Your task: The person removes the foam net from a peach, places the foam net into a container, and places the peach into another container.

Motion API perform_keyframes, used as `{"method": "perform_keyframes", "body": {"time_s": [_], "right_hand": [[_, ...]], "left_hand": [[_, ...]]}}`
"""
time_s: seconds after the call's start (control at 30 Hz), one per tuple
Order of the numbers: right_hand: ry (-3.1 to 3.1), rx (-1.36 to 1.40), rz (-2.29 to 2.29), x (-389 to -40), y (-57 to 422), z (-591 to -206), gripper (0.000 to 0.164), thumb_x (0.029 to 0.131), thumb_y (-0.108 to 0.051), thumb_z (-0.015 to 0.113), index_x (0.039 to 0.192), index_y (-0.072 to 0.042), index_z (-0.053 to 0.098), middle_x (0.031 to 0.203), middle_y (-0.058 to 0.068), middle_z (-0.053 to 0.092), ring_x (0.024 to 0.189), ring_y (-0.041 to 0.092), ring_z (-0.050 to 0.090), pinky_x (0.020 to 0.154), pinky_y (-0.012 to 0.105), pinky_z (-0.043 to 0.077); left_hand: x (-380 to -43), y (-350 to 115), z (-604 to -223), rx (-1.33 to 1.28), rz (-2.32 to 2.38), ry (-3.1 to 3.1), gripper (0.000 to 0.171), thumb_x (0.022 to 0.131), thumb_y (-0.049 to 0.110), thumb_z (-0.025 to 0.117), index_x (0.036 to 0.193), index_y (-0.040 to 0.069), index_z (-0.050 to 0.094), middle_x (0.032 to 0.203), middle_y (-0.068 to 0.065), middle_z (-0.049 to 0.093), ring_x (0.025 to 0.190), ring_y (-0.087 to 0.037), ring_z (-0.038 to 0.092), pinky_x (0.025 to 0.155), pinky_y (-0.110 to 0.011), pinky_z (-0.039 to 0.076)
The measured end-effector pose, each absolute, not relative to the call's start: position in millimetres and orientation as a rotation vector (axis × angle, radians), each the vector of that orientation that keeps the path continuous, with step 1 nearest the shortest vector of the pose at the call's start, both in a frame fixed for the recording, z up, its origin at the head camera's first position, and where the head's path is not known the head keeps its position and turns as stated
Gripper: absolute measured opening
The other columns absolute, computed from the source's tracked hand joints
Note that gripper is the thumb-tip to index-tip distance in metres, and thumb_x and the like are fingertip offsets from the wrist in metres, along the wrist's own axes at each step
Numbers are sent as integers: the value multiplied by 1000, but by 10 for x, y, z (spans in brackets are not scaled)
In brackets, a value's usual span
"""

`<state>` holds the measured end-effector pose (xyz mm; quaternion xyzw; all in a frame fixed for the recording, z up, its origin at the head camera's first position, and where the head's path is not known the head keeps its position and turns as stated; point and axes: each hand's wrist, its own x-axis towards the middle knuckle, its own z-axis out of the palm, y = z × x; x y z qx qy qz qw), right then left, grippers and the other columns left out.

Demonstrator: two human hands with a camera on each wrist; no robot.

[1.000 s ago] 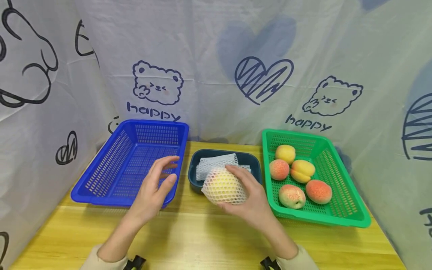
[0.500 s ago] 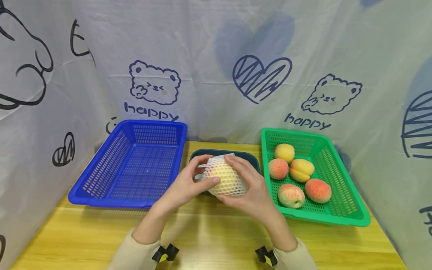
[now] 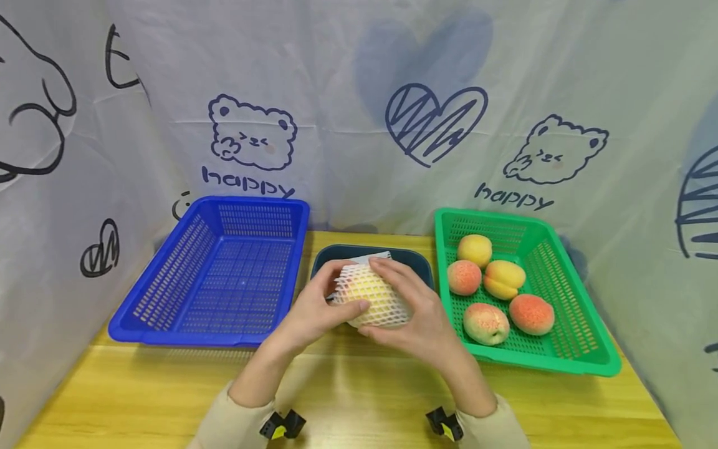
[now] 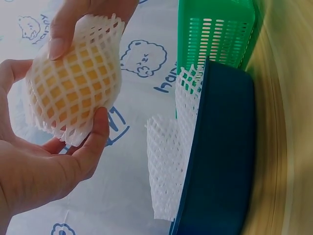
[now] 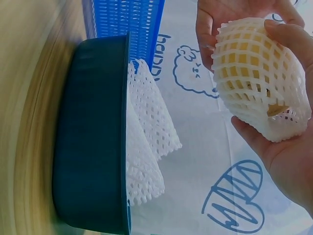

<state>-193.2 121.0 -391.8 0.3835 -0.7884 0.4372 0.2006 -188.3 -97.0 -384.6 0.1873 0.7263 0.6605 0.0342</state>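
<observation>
Both hands hold a yellow peach in a white foam net sleeve (image 3: pixel 374 295), raised in front of the dark teal tray (image 3: pixel 414 257). The left hand (image 3: pixel 315 313) grips its left side, thumb across the near face. On the other side the right hand (image 3: pixel 419 318) grips it, fingers over the top and thumb below. In the left wrist view the net (image 4: pixel 73 83) wraps most of the fruit. The right wrist view shows the sleeve's (image 5: pixel 259 73) narrowed end near the right palm. Spare foam nets (image 4: pixel 164 166) stick out of the tray, partly hidden by its wall.
A green basket (image 3: pixel 561 365) at the right holds several bare peaches (image 3: pixel 503 279). To the left stands a blue basket (image 3: pixel 196 338). The wooden table (image 3: pixel 359 393) extends toward the person, and a printed cloth (image 3: pixel 348 81) hangs behind.
The left hand has moved right, from beside the blue basket to the netted peach, and now grips it. The right hand has kept its hold, with little shift.
</observation>
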Motion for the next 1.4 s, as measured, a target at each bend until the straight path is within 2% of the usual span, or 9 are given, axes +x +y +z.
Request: {"method": "perform_keyframes", "body": {"time_s": [0.17, 0.3, 0.37, 0.5, 0.6, 0.67, 0.9, 1.07, 1.4], "right_hand": [[-2177, 1095, 1263, -1922, 1208, -3876, 97, 68, -20, 100, 152, -9, 52, 156, 7, 49, 144, 28, 47, 116, 37, 42], [-2094, 1071, 1347, -1896, 1215, -3838, 87, 83, -42, 89, 153, -9, 50, 156, 9, 49, 143, 27, 47, 115, 34, 42], [-2005, 1052, 1406, -1887, 1212, -3825, 77, 91, -45, 79, 150, -4, 52, 153, 13, 52, 142, 28, 48, 114, 34, 44], [-1782, 991, 1529, -1884, 1203, -3796, 49, 100, -19, 71, 139, 7, 58, 140, 23, 59, 132, 30, 56, 106, 37, 51], [-1667, 923, 1628, -1880, 1208, -3784, 33, 97, 4, 66, 128, 14, 60, 127, 21, 65, 120, 26, 63, 99, 33, 55], [-1646, 864, 1674, -1877, 1218, -3791, 27, 95, 11, 63, 122, 15, 61, 120, 15, 68, 112, 22, 66, 94, 28, 56], [-1818, 681, 1792, -1892, 1236, -3859, 14, 94, 10, 68, 108, 9, 69, 106, 4, 72, 95, 14, 69, 81, 22, 58], [-1877, 657, 1839, -1900, 1211, -3899, 17, 90, 17, 69, 104, 9, 71, 104, 10, 73, 90, 10, 70, 76, 21, 58], [-1835, 653, 1856, -1919, 1202, -3932, 29, 82, 25, 70, 108, 14, 71, 111, 15, 73, 95, 10, 72, 82, 24, 60]], "left_hand": [[-1870, -971, -3846, 565, 2099, 2204, 65, 89, 13, 76, 146, -1, 46, 132, -22, 58, 108, -23, 61, 84, -29, 57], [-1871, -982, -3838, 554, 2169, 2171, 64, 89, 11, 77, 144, -2, 46, 131, -23, 59, 108, -23, 61, 86, -29, 57], [-1874, -990, -3832, 537, 2214, 2158, 63, 88, 9, 76, 143, -2, 46, 131, -23, 58, 108, -22, 61, 87, -29, 57], [-1880, -1011, -3818, 481, 2336, 2124, 62, 86, 1, 74, 141, -5, 46, 130, -21, 58, 110, -19, 60, 90, -28, 56], [-1882, -1032, -3806, 462, 2433, 2087, 62, 85, -3, 72, 141, -7, 45, 129, -17, 58, 111, -17, 60, 93, -26, 55], [-1878, -1046, -3794, 460, 2479, 2079, 60, 86, -3, 70, 140, -8, 45, 128, -14, 59, 112, -16, 60, 94, -26, 54], [-1886, -1075, -3771, 435, 2541, 2089, 58, 87, -6, 68, 140, -8, 45, 126, -11, 60, 112, -14, 59, 96, -24, 52], [-1903, -1075, -3790, 456, 2489, 2129, 62, 85, -4, 70, 141, -7, 44, 128, -15, 59, 111, -16, 60, 93, -26, 55], [-1914, -1048, -3818, 496, 2399, 2110, 67, 83, -5, 73, 142, -4, 42, 132, -20, 55, 109, -20, 61, 86, -31, 60]]}}
